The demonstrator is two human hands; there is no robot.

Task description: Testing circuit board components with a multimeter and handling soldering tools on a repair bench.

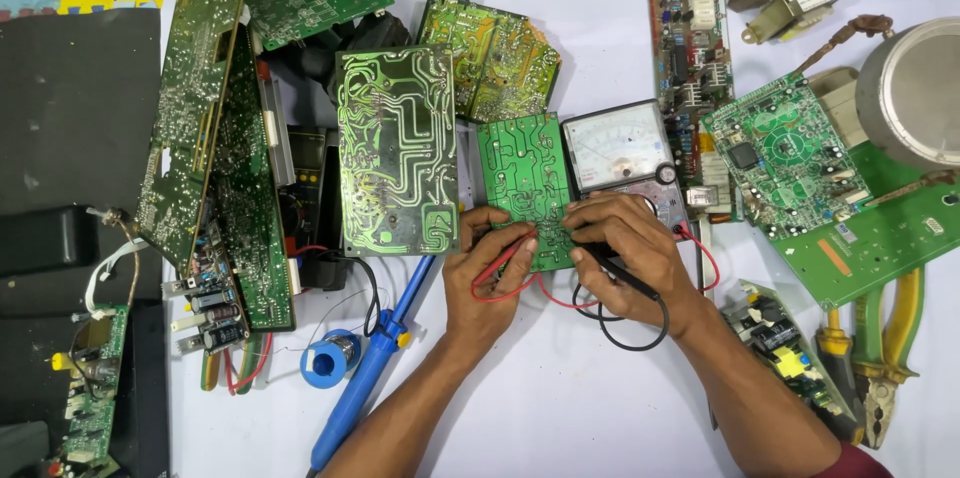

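Both probes pressed to the small green circuit board [525, 188] beside the analog multimeter [618, 148]; left hand [490, 273] pinching the red probe [505, 260], right hand [625, 248] gripping the black probe [622, 273]; testing under way, other boards untouched nearby, blue soldering iron [365, 373] idle

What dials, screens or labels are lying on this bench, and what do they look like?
Analog meter: just above the right hand, white dial face in a dark case.
Orange label: small slanted rectangle on the green board at right.
Digital meter: between the left boards, dark, greenish screen.
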